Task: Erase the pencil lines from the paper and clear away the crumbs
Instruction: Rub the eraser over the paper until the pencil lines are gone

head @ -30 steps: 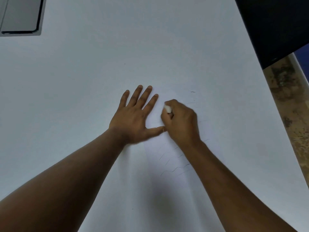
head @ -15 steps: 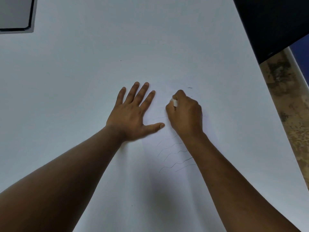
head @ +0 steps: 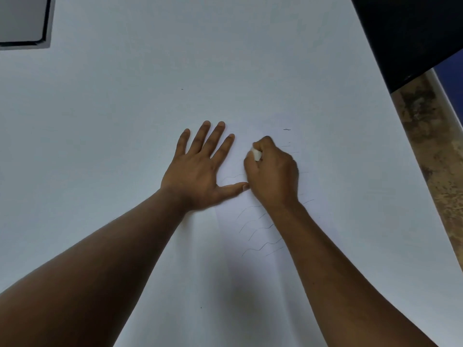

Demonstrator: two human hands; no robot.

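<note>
A white sheet of paper (head: 250,284) lies on the white table, hard to tell apart from it. Several wavy pencil lines (head: 258,229) run across it below my right wrist, and fainter strokes show to the right of that hand. My left hand (head: 200,169) lies flat with spread fingers on the paper's left part, its thumb tip against my right hand. My right hand (head: 273,171) grips a small white eraser (head: 256,154) between curled fingers and holds it down on the paper's upper part. A small dark crumb (head: 287,129) lies above the right hand.
The white table (head: 125,108) fills most of the view. A grey tablet-like slab with a dark edge (head: 22,21) lies at the top left corner. A black object (head: 413,33) overhangs the top right, with stained floor (head: 438,159) beyond the table's right edge.
My right hand with the eraser has shifted back and forth over the paper's upper part, a rubbing motion. The left hand has stayed flat on the sheet.
</note>
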